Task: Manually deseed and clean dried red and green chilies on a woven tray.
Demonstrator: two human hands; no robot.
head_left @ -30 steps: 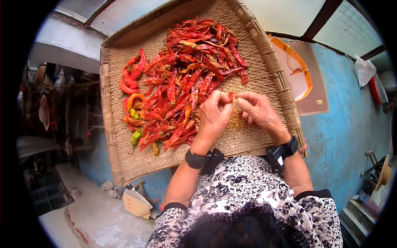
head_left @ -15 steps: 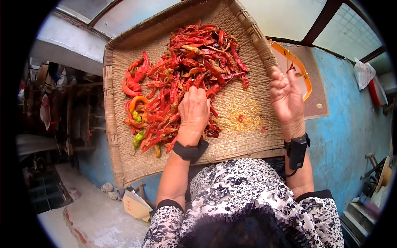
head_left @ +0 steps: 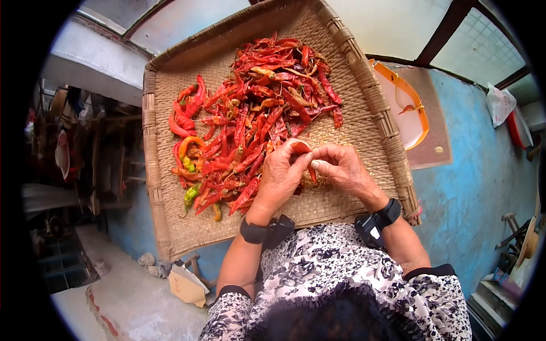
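A red dried chili pepper is pinched between my two hands, low over the front of a woven tray. My left hand grips it with thumb and bent fingers; my right hand closes on it from the other side. Behind them spreads a heap of wrinkled red chilies. Along its left side lie glossier red peppers, a curled orange-yellow pepper and a green one. Pale loose seeds on the weave are mostly hidden by my right hand.
The tray's raised rim borders the work on the right. Beyond it stands an orange-edged container with a small chili piece inside, on a brown board. A cardboard box sits on the floor at lower left.
My right hand has come left from beside the orange-edged container, where its fingers were raised. My left hand has drawn back from the heap with a chili, and both hands now meet on it.
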